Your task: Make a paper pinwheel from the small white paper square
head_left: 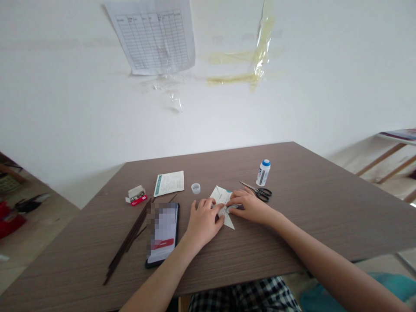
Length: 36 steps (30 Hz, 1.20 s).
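Observation:
On the table in front of me lies a piece of folded printed paper [221,193], pale with a touch of blue and pointed corners. My left hand [202,219] grips its left edge with thumb and fingertips. From the other side, my right hand [251,205] pinches and presses the paper near its middle, so the fingers hide part of the folds. Just beyond the right hand rest black-handled scissors [262,193], blades pointing left. A white glue bottle [263,173] with a blue cap stands behind them.
Left of my hands lies a phone [163,234], beside thin dark sticks [128,240]. Farther back are a small open box [137,196], a printed packet [169,183] and a clear plastic cap [196,188]. The wall [227,121] borders the table's far edge.

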Available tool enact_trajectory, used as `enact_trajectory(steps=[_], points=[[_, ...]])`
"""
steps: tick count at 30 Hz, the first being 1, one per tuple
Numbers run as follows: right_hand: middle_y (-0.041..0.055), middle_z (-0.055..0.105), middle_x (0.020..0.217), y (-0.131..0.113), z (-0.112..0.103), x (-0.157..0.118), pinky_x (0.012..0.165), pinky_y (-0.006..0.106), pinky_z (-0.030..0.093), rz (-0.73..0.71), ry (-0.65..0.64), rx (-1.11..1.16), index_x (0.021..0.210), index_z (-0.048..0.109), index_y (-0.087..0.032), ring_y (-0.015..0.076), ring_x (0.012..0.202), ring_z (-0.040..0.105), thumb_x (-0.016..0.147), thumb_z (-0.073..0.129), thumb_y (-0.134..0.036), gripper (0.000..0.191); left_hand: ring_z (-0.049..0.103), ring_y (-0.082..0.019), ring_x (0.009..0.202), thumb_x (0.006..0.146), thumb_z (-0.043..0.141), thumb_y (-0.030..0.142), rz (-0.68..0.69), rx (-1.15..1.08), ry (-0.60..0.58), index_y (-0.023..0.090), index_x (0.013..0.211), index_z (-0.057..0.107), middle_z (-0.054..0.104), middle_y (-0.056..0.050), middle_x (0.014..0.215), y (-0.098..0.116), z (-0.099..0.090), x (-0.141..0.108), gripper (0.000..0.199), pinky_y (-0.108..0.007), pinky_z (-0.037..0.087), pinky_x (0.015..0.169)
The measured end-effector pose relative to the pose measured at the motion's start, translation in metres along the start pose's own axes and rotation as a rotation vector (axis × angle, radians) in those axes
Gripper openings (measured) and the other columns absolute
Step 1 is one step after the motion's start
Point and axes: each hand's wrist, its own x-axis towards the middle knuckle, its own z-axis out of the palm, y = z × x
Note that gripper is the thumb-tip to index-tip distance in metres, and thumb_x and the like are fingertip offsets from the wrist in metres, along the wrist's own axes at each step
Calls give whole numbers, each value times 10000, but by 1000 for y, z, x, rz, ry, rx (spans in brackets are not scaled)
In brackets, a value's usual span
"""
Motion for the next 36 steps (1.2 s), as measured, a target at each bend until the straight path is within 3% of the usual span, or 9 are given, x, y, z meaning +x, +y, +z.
enact_trajectory(steps=[5, 15, 28, 36], points=[[69, 880, 1247, 2, 1, 0, 1434, 717, 371, -9, 3, 9, 1193, 955, -403, 381, 1316, 821, 1036, 843, -338, 204, 684, -412, 1454, 1098, 802, 298, -30, -32, -3, 300, 1478, 847, 772, -127, 1502, -2, 3, 0, 382, -687, 480, 1333], [71, 874, 1220, 5, 5, 2, 1409, 751, 390, -13, 3, -22, 1158, 962, -403, 387, 1262, 830, 1024, 862, -365, 172, 677, -415, 1496, 1092, 799, 290, -49, -27, 18, 284, 1580, 778, 771, -136, 1562, -4, 9, 0, 488, -686, 465, 1357], [70, 866, 1205, 4, 9, 1, 1398, 692, 437, -47, 43, -60, 1234, 947, -418, 370, 1272, 828, 1030, 871, -370, 223, 680, -423, 1488, 1104, 792, 302, -51, -24, -5, 256, 1499, 832, 771, -144, 1542, 1, 1, -2, 399, -713, 444, 1366], [92, 857, 1251, 0, 9, 0, 1384, 775, 394, -76, 11, -169, 1282, 941, -408, 381, 1248, 810, 1056, 851, -401, 243, 690, -414, 1481, 1090, 807, 298, -41, -30, 17, 252, 1466, 836, 780, -144, 1517, -2, 5, -1, 380, -702, 461, 1353]])
